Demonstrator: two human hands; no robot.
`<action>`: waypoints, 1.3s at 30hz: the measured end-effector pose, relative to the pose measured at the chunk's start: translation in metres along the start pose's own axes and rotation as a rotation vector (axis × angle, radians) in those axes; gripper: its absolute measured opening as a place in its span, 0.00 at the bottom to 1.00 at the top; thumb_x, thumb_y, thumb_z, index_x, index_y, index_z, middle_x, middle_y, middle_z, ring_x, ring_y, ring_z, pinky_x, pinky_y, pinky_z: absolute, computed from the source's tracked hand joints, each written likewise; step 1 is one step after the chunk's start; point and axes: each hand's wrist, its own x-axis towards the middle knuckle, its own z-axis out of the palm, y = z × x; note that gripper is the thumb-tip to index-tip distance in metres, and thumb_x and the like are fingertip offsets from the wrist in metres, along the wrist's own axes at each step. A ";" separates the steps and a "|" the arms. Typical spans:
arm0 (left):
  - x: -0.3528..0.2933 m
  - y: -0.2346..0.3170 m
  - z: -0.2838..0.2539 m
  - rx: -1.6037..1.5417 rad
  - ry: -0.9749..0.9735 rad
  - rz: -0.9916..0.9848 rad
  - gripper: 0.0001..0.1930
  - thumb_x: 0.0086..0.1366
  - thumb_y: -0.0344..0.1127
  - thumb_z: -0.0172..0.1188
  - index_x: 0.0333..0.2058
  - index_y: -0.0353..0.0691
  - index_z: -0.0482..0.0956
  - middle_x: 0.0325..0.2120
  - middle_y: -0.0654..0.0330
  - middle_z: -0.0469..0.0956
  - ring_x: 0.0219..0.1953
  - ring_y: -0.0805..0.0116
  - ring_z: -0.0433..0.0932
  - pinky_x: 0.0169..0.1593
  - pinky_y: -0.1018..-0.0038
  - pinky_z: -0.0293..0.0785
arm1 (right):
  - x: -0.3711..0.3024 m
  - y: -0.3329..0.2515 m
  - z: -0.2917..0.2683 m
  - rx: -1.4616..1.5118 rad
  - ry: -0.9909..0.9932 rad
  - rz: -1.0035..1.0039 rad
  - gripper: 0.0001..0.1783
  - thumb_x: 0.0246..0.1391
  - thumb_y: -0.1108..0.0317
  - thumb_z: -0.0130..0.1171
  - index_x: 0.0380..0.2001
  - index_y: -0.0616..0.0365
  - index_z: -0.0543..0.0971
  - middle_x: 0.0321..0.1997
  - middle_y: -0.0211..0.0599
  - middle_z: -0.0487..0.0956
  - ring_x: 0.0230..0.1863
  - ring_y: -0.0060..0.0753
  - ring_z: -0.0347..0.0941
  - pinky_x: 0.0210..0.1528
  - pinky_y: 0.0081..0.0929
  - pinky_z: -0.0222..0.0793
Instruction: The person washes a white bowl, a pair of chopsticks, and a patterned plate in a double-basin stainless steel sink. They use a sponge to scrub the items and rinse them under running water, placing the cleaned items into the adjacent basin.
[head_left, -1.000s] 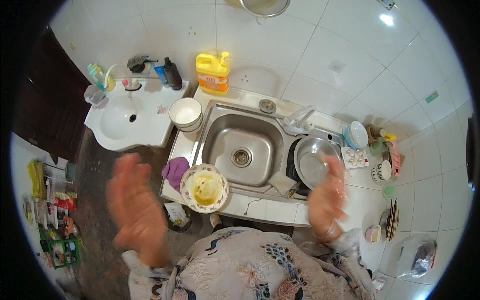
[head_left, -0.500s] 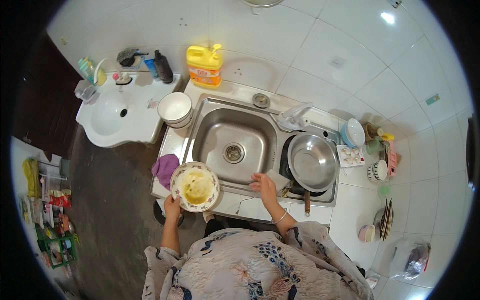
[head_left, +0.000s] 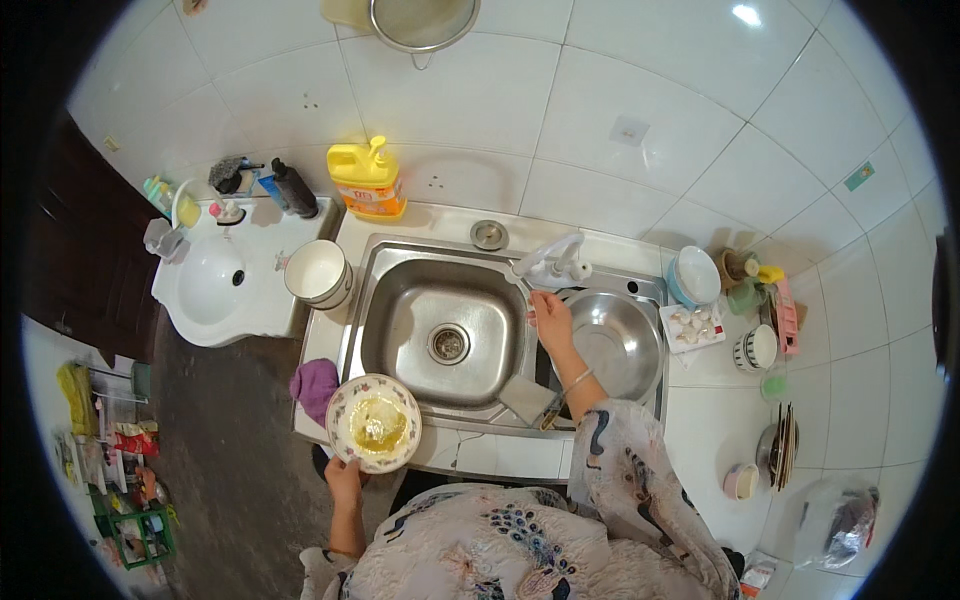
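Observation:
At the near left corner of the counter, my left hand grips the near rim of a white plate with a flowered edge. Yellow, oily-looking liquid or residue lies in the middle of the plate. My right hand is raised over the divider of the steel sink, just below the spout of the white faucet. It holds nothing I can see, its fingers slightly apart; whether they touch the spout I cannot tell. A steel basin sits to its right, partly hidden by my forearm.
A purple cloth lies beside the plate. Stacked white bowls and a yellow pump jug stand left of the sink. A grey scouring pad or cloth rests on the sink's near edge. More bowls stand at the right.
My right hand has moved from the sink's near edge forward to the faucet. My left hand still holds the plate at the corner. The whole view has shifted, showing more wall.

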 end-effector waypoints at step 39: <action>0.143 0.109 0.229 -0.198 -0.929 -0.406 0.20 0.56 0.23 0.49 0.49 0.42 0.64 0.38 0.59 0.74 0.35 0.67 0.76 0.36 0.74 0.76 | 0.028 -0.044 -0.037 -0.610 -0.052 -0.026 0.20 0.52 0.62 0.52 0.47 0.60 0.71 0.23 0.40 0.76 0.24 0.33 0.72 0.30 0.27 0.68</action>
